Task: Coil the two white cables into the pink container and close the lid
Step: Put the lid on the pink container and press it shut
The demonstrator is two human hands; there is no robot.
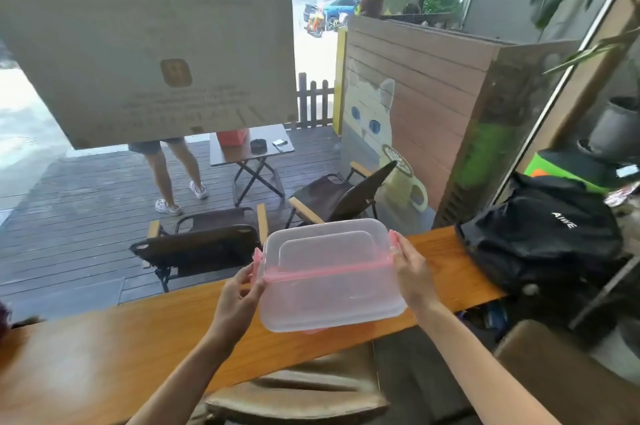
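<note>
A translucent pink container [330, 293] with its clear lid [325, 244] on top is tilted toward me over the wooden counter [138, 348]. My left hand [239, 293] grips its left end at the pink clip. My right hand [412, 268] grips the right end at the other pink clip. The container looks empty through its walls. No white cables are in view.
A black backpack [543, 244] lies on the counter's right end. A brown stool cushion [298, 397] sits below the counter's near edge. Beyond the window are folding chairs [204, 244], a small table [249, 147] and a person's legs [173, 175].
</note>
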